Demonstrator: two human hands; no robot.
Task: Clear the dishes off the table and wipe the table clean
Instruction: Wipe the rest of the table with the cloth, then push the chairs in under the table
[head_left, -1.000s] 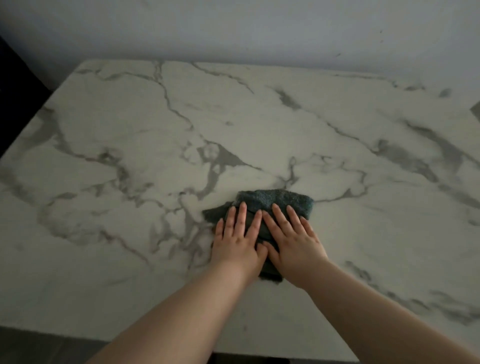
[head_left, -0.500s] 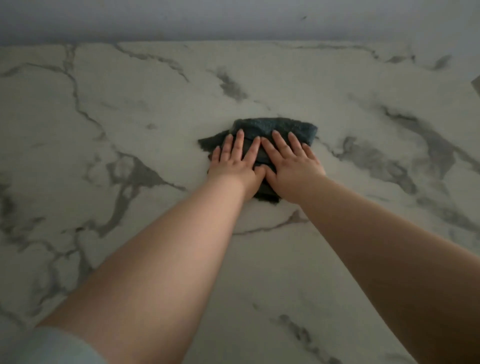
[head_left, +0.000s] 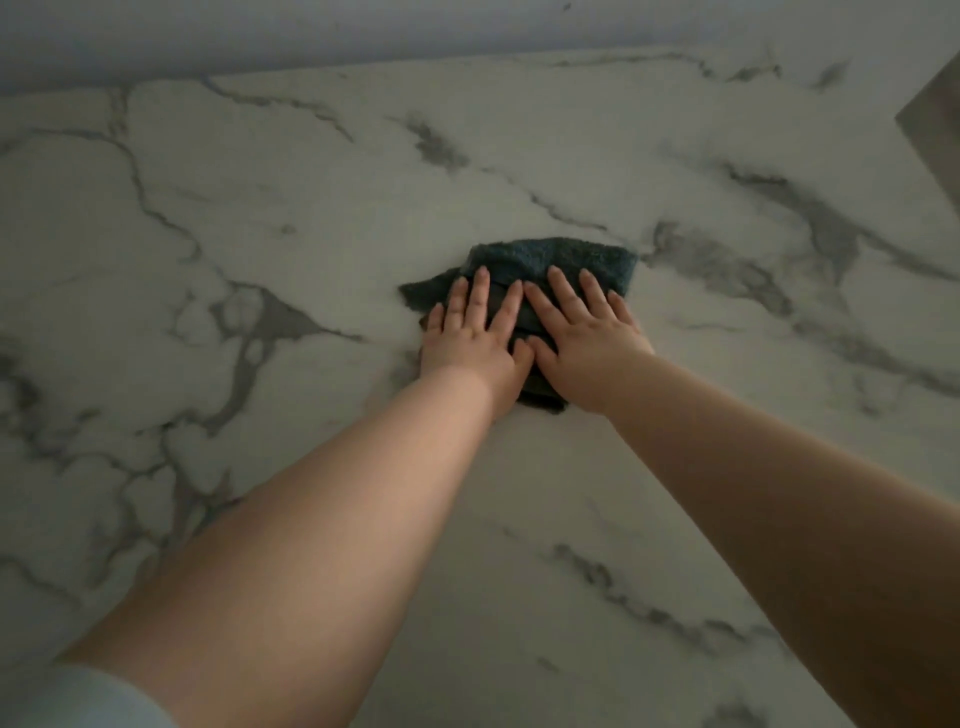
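Both arms stretched out, left hand (head_left: 470, 338) and right hand (head_left: 584, 338) flat side by side, fingers straight, thumbs touching, pressing dark cloth (head_left: 545, 262) under palms. Cloth mid-desk (head_left: 260, 218), nearer far edge.

Covered across its middle by left grip (head_left: 470, 340) and right grip (head_left: 589, 338): dark cloth (head_left: 550, 257), seen only as a far strip, a left corner and a near scrap between the wrists. Palms facing down, out of sight. Cut by the left, right and bottom edges: marble surface (head_left: 260, 208), near rim unseen. Cropped at the bottom-left corner: pale sleeve (head_left: 78, 696). Cropped at the right edge: brownish shape (head_left: 935, 124), too little to identify. Soft and dim throughout; cloth's folds hard to count.
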